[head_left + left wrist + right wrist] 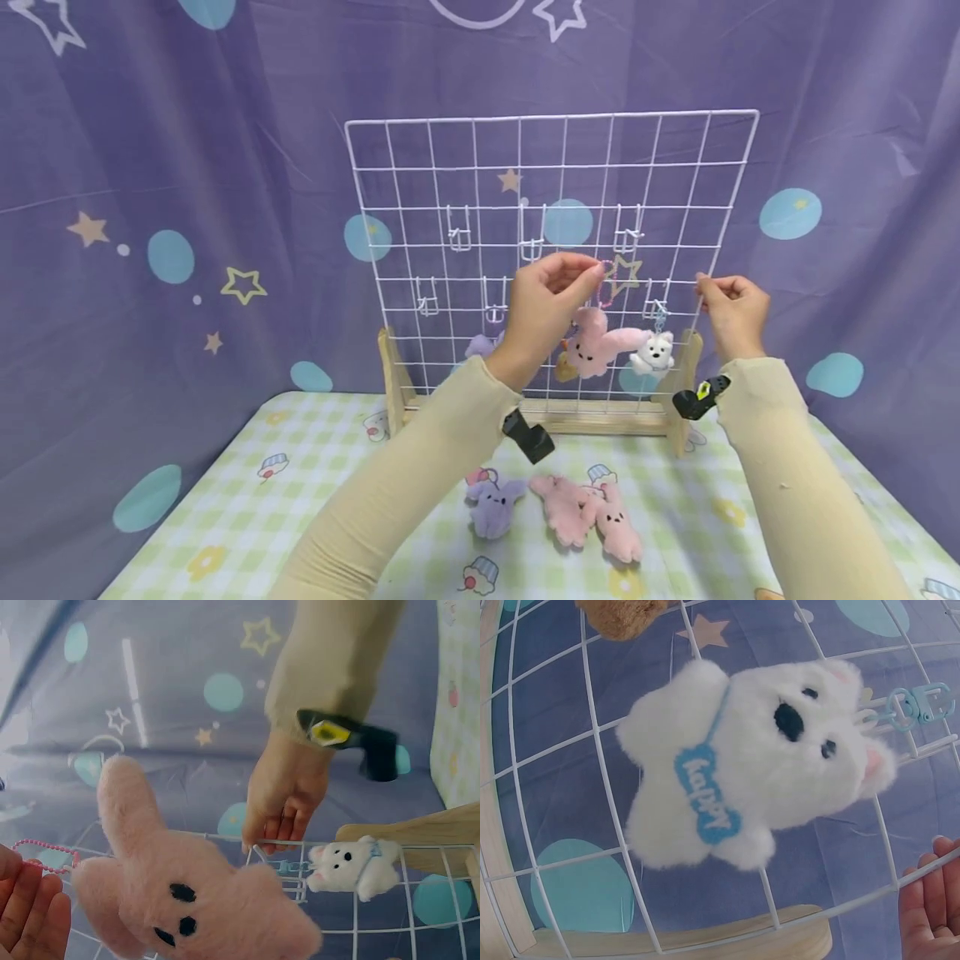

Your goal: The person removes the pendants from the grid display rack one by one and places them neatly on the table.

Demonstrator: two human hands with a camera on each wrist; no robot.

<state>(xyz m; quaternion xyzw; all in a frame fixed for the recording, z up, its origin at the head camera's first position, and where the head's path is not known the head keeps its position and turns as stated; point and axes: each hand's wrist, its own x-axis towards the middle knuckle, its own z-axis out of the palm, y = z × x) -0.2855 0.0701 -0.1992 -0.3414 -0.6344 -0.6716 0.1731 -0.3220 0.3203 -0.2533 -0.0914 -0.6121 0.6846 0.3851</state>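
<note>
My left hand [553, 302] pinches the pink bead chain [606, 285] of a pink plush bunny [590, 350], which dangles in front of the white wire grid [564, 167]. In the left wrist view the bunny [195, 892] fills the lower middle, with the chain [46, 844] at my fingertips. My right hand [735, 312] grips the grid's right edge with curled fingers. Beside it a white plush dog [654, 354] hangs by a blue clasp from a hook; the right wrist view shows the dog [757, 757] with its blue "happy" tag [705, 793].
Several white hooks, including one at the upper left [460, 238], hang on the grid. Behind my left arm is a purple plush [482, 345]. A wooden base [600, 421] holds the grid. On the checked tablecloth [330, 500] lie a purple plush [492, 508] and pink plushes [564, 510].
</note>
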